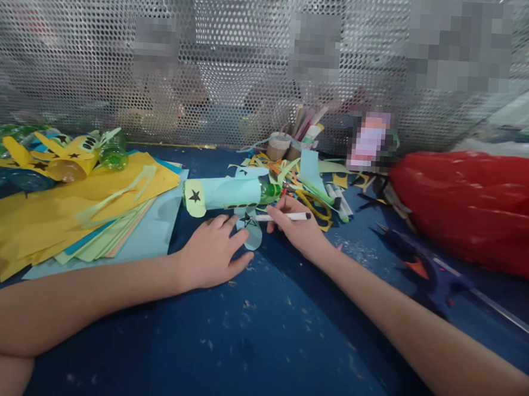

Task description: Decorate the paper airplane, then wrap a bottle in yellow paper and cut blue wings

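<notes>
A green plastic bottle [270,191] wrapped in light blue paper [235,191] lies on its side, its neck toward the right. A pale green paper tail piece with a black star [196,196] is on its left end. From its near side a light blue paper wing [253,238] sticks out, bearing a drawn star. My left hand [217,246] rests with fingers spread against the wing's left edge. In my right hand [296,224] is a white marker [285,216], its tip at the star on the wing.
Coloured paper sheets [66,210] and a yellow paper plane [65,159] lie left. Paper scraps [311,171], yellow scissors [315,206] and cups [278,146] stand beyond. Right are a glue gun [434,268] and a red plastic bag [470,204]. A perforated metal panel [237,59] closes the back.
</notes>
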{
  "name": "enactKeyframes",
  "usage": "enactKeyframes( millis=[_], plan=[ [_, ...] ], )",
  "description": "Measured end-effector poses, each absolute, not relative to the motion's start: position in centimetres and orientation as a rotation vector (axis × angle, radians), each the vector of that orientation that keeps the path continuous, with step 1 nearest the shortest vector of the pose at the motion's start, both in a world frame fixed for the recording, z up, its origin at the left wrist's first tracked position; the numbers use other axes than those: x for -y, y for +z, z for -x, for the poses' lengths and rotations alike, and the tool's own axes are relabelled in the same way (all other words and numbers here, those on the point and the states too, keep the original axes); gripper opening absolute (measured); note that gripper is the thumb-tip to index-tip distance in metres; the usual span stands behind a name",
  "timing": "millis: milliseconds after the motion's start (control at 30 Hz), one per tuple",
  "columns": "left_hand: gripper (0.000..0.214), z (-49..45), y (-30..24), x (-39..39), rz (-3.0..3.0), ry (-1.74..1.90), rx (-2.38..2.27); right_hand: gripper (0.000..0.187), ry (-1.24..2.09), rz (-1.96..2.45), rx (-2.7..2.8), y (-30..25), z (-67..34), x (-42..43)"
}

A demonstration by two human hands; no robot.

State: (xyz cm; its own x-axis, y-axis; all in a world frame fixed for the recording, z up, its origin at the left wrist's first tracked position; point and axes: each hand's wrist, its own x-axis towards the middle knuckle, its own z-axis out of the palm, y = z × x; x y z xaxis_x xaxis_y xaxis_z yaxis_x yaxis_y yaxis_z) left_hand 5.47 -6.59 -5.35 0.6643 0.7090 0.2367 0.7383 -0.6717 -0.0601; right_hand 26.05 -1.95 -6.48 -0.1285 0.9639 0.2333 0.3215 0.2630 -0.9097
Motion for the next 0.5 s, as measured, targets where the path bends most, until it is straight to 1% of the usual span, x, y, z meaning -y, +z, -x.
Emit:
enactKeyframes(
  millis=[500],
  plan=[
    [0.043,-5.49,-5.31,6.62,2.722,-0.254,1.199,0.026,0.905,1.283,1.596,-5.59,-25.76,2.34]
  ],
)
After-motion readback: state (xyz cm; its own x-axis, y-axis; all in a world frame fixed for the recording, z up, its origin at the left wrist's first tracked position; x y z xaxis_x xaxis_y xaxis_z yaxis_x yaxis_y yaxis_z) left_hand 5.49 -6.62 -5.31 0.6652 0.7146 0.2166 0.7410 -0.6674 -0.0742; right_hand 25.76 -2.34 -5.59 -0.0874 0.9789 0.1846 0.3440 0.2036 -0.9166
